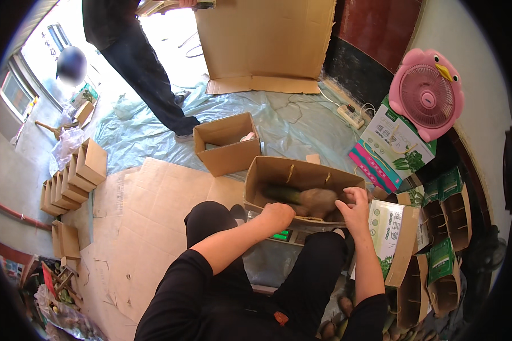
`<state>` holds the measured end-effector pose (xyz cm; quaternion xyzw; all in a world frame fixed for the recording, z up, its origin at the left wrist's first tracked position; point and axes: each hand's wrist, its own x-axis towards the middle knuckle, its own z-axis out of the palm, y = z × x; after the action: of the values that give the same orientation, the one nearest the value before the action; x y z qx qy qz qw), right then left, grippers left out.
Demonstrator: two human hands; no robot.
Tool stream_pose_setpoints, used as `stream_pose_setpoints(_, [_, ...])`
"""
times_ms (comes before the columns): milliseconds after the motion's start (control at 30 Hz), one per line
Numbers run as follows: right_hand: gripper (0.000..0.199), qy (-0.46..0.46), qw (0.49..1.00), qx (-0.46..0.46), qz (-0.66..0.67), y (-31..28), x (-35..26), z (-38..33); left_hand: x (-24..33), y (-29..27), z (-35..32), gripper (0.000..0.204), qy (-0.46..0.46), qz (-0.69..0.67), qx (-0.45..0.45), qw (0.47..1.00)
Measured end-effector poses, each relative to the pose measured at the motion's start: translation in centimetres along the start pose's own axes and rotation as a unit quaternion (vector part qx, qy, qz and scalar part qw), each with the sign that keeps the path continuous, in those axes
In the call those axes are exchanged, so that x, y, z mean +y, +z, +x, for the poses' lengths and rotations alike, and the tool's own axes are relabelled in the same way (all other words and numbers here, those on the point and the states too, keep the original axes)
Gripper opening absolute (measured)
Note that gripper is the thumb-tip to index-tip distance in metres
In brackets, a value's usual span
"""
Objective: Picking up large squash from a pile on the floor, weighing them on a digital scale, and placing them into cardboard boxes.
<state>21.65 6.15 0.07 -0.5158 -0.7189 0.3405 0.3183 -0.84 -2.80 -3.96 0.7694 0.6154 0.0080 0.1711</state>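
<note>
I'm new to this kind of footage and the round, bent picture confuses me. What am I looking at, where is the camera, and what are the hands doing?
There is no machine here. A person wears a wide-angle camera on the head, looking down, so you see their own arms come in from the bottom; the lens bends straight edges near the rim.

The person sits over an open cardboard box that stands on a scale with a green display. The left hand rests on the box's near edge. The right hand reaches inside, touching brownish and green produce; whether its fingers grip anything I cannot tell.

Around them: flattened cardboard on the floor, a smaller open box, stacked folded boxes, printed paper bags, a pink fan, and another person's legs.
</note>
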Motion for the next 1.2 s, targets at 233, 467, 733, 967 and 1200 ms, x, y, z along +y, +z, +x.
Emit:
stream_pose_setpoints(233, [0.025, 0.024, 0.98, 0.158, 0.118, -2.8, 6.8, -5.6, 0.2, -1.1, -0.6, 0.016, -0.022, 0.052, -0.029, 0.998])
stream_pose_setpoints(467, [0.023, 0.139, 0.968, 0.204, 0.049, -3.7, 18.6, -18.3, -0.1, -0.3, -0.2, 0.018, -0.01, 0.039, -0.022, 0.999])
stream_pose_setpoints(733, [0.013, 0.323, 0.945, 0.052, 0.0, 3.8, 29.3, -33.6, 0.0, 0.0, 0.2, 0.019, -0.019, 0.038, -0.038, 0.998])
stream_pose_setpoints(967, [0.018, 0.375, 0.921, -0.034, 0.104, 8.1, 35.4, -42.1, 0.2, -0.2, 0.3, 0.018, -0.006, 0.02, -0.019, 1.0])
stream_pose_setpoints(1200, [0.029, 0.351, 0.93, -0.1, -0.05, 7.4, 36.7, -45.8, 0.0, -0.3, -0.1, 0.018, -0.011, 0.03, -0.023, 0.999])
